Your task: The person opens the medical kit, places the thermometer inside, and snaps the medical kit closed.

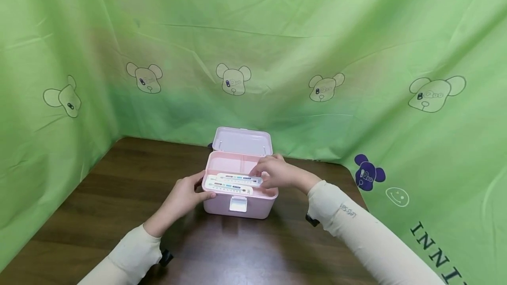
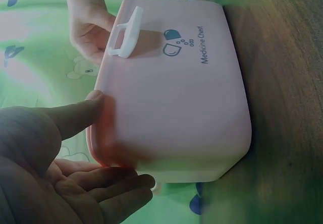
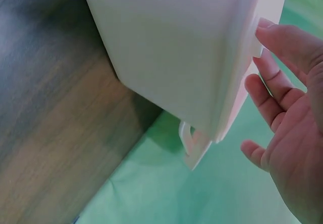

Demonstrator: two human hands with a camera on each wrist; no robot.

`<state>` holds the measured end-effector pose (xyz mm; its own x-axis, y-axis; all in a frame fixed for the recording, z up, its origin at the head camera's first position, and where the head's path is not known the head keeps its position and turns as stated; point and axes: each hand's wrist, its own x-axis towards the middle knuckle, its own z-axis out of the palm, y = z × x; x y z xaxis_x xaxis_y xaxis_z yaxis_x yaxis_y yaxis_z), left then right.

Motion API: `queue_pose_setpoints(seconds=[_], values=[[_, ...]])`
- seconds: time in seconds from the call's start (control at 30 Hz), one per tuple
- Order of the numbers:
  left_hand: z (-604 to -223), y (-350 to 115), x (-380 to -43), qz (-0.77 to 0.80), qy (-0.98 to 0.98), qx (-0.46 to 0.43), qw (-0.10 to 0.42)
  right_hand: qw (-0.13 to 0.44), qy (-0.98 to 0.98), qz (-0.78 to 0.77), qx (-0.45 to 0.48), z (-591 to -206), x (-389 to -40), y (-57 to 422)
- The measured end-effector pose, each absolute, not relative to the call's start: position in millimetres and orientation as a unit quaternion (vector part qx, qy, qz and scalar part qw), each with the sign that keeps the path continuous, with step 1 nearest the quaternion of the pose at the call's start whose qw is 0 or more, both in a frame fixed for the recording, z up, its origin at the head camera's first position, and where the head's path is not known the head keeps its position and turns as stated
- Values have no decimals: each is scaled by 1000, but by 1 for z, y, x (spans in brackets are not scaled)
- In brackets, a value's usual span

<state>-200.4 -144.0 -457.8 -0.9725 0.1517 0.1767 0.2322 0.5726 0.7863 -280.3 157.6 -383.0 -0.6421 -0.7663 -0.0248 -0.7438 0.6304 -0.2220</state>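
A pale pink medicine chest [image 1: 255, 210] stands on the table, its lid [image 1: 242, 141] tipped back. Two flat white thermometers [image 1: 227, 187] with printed scales lie side by side across its top opening. My left hand [image 1: 184, 197] grips the chest's left front corner; in the left wrist view the thumb is on the front rim and the fingers lie along the end wall. Over the right part of the opening, my right hand [image 1: 277, 172] pinches the right end of the rear thermometer [image 1: 237, 178]. Its fingertips are partly hidden behind the rim in the right wrist view.
A white latch [image 2: 128, 35] hangs on the chest's front. The dark wooden table [image 1: 99, 206] extends around it. Green cloth [image 1: 277, 56] with bear-head prints surrounds the table at the back and sides.
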Motion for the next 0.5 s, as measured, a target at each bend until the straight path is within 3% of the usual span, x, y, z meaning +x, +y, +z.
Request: queue_pose_setpoints(seconds=[0.5], values=[[-452,-144,-199,-442,-890,-109,35,37,907,-91,-409,-395,-280,145]])
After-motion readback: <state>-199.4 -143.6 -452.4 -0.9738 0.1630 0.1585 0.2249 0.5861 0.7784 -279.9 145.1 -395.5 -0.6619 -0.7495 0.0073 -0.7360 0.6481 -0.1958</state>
